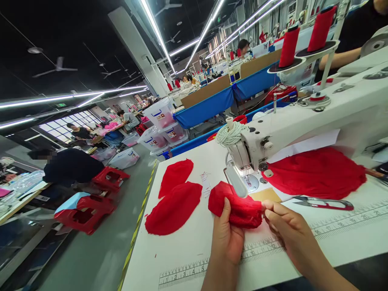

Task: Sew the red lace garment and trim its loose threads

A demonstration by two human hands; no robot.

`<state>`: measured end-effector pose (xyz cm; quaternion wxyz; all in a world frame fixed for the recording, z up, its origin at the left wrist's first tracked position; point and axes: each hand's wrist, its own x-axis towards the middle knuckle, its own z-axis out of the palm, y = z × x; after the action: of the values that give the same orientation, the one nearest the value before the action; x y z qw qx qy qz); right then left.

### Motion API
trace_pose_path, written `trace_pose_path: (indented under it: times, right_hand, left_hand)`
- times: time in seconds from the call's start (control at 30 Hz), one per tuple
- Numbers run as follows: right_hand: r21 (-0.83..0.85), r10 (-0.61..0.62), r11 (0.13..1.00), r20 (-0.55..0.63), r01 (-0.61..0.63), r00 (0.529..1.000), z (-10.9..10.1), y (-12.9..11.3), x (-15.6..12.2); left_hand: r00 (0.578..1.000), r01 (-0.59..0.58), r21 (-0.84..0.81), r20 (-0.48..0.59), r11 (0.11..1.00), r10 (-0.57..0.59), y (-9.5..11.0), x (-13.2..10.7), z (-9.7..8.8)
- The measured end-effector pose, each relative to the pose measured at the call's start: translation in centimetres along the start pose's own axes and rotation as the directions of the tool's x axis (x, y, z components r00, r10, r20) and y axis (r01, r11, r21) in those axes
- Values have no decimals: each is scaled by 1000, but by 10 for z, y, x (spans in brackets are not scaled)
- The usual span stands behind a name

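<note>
In front of the sewing machine [242, 151], a gathered red fabric piece [241, 208] is held up between my two hands. My left hand [228, 234] grips its left part, thumb on top and fingers underneath. At the piece's right end, my right hand [286, 226] pinches the edge with thumb and forefinger. Thread snips [324, 203] lie on the table just beyond my right hand. Two flat red fabric pieces, a nearer one [174, 208] and a farther one [176, 174], rest to the left. A larger red fabric pile [318, 173] sits under the machine arm.
A printed ruler scale [184, 275] runs along the white table's [145, 258] near edge. Thread scraps [206, 184] lie left of the machine. Red thread cones [289, 47] stand above it. Plastic bins [160, 113], red stools [86, 212] and other people are farther off.
</note>
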<state>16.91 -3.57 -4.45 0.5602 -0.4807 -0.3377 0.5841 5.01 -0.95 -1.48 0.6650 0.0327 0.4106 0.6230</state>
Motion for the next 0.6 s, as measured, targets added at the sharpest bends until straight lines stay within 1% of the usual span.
trace_pose_path:
  times: [0.1, 0.27, 0.33, 0.4, 0.5, 0.57, 0.6]
  right_hand:
    - [12, 10, 1000, 14, -10, 1000, -2, 1, 1]
    - [28, 38, 999, -53, -36, 998, -2, 3, 1]
    - [-1, 30, 1000, -47, -30, 998, -6, 4, 3]
    - [-126, -10, 992, 13, 11, 1000, -13, 3, 4]
    - [-359, -68, 926, 138, 114, 988, -29, 3, -3]
    - [-449, -108, 877, 161, 170, 981, -44, 5, -10]
    - [-492, -140, 846, 169, 207, 976, -51, 7, -13]
  left_hand:
    - [1000, 3, 0, 1, 1000, -3, -2, 0, -1]
    - [1000, -7, -21, -16, 1000, 6, -8, -2, -1]
    - [1000, -12, -35, -3, 999, 12, -9, -3, 0]
    - [1000, -7, -49, 11, 999, 7, -6, -3, 0]
    - [999, 24, -76, -29, 997, -26, 9, 0, -2]
    - [997, 10, -81, -82, 997, -17, 22, 1, -7]
    - [997, -1, -57, -74, 998, -3, 28, 1, -10]
